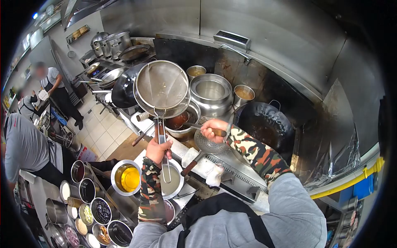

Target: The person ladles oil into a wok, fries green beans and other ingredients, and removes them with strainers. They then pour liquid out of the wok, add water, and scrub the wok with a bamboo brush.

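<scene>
My left hand (159, 149) is closed around the handle of a large round mesh strainer (162, 84). The strainer is raised and tilted toward me, over the left part of a metal pot (194, 110). A second mesh rim shows just beneath it. My right hand (215, 127) grips the wooden handle of a ladle (191, 124). The ladle's bowl reaches toward reddish-brown contents in the pot, partly hidden by the strainer. A perforated skimmer (211, 142) lies below my right hand. Under my left hand sits a bowl of cloudy liquid (170, 182).
To the right stands a dark wok (264, 128) with dark liquid. A wide steel pot (211, 93) is behind. White cloths (213, 173) lie on the counter edge. At left are a bowl of yellow oil (127, 178) and several ingredient containers (101, 210). A co-worker (31, 144) stands further left.
</scene>
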Motion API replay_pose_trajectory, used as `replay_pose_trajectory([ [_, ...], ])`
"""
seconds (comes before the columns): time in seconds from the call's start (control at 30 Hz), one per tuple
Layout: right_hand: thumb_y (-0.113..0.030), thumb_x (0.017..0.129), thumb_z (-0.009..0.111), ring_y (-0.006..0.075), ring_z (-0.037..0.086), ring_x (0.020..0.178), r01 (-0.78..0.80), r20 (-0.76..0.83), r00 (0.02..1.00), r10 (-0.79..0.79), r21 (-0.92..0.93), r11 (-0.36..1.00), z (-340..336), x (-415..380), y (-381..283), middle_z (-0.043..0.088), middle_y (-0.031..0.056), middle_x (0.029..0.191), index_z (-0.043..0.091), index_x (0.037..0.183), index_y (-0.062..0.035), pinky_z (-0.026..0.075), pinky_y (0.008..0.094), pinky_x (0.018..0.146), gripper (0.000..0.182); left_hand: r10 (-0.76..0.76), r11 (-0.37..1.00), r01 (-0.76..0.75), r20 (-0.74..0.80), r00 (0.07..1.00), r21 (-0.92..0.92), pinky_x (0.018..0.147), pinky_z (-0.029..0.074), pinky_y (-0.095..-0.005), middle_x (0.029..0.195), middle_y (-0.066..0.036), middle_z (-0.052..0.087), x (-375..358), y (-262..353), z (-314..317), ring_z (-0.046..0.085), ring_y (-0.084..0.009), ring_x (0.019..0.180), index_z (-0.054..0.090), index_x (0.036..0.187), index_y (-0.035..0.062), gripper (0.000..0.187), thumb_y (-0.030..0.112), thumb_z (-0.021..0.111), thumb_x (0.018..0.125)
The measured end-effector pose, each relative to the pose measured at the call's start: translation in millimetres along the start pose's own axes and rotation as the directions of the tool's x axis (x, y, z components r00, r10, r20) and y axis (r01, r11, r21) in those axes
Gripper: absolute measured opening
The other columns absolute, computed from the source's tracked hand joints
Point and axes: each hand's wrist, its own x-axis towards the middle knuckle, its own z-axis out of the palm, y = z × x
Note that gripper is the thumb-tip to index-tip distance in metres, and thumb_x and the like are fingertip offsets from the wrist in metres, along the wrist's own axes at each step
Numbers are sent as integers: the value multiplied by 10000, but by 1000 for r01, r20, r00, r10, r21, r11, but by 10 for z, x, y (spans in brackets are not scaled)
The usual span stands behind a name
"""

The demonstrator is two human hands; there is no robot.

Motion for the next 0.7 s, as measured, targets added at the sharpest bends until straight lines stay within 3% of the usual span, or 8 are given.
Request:
replay_pose_trajectory([
  [0.1, -108, 880, 466, 46, 425, 407, 55, 26, 998, -59, 138, 989, -2, -236, 203, 447, -20, 572, 429, 696, -51, 385, 178, 344, 196, -5, 1000, 6, 7, 1000, -16, 373, 436, -282, 617, -58, 508, -19, -5, -19, 499, -150, 406, 436, 1028, -41, 344, 28, 653, 770],
  [0.23, -95, 884, 468, 33, 423, 420, 156, -1, 988, -157, 129, 979, 45, -551, 469, 450, -16, 618, 449, 821, -15, 368, 177, 339, 103, 8, 1000, -8, 18, 1000, -29, 374, 435, -290, 619, -60, 507, 1, -25, -16, 499, -153, 408, 443, 1021, -30, 338, 36, 660, 770],
  [0.33, -95, 891, 460, 35, 401, 447, 147, 110, 979, -169, 189, 971, -7, -711, 612, 433, -12, 669, 424, 1107, 14, 345, 190, 348, 245, -10, 999, 11, 16, 1000, -49, 383, 434, -292, 621, -49, 500, 6, -36, 8, 489, -146, 417, 458, 1008, -20, 317, 32, 661, 770],
  [0.47, -80, 889, 467, 28, 416, 436, 207, 106, 967, -233, 210, 956, 90, -962, 807, 437, -5, 669, 410, 1038, 2, 333, 183, 331, 180, -49, 993, 51, 21, 999, -110, 390, 429, -288, 643, -43, 498, -4, -56, 40, 475, -132, 433, 469, 988, -10, 297, 34, 665, 768],
  [0.7, -71, 872, 463, 36, 395, 439, 227, 109, 955, -275, 325, 918, 8, -1365, 1115, 436, 1, 682, 412, 1110, 1, 325, 192, 338, 254, -82, 984, 91, 65, 994, -156, 410, 407, -252, 642, -9, 470, 35, -183, -17, 455, -103, 462, 493, 986, 15, 249, 92, 644, 803],
])
